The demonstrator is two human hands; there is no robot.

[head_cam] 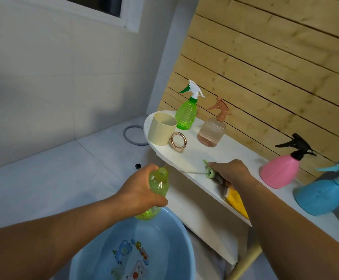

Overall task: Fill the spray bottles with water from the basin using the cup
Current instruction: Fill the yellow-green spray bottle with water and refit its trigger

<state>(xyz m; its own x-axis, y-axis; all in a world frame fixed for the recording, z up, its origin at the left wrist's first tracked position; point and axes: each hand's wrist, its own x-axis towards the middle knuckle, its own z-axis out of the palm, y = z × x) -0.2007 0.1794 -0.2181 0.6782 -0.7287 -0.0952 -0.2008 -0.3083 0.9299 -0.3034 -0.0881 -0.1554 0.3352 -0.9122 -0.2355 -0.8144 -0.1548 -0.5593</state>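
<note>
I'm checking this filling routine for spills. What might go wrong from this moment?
1. The left hand holds the uncapped yellow-green bottle tilted over the basin; its narrow neck could make cup pours splash.
2. The cream cup stands near the shelf edge, so a reach might knock it off.
3. The right hand rests on the removed spray head near the shelf front; it could roll off.

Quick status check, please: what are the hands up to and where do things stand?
Left hand grips uncapped yellow-green bottle over basin. Right hand on removed sprayer head on shelf. Cup untouched. Nothing in the way.
</note>
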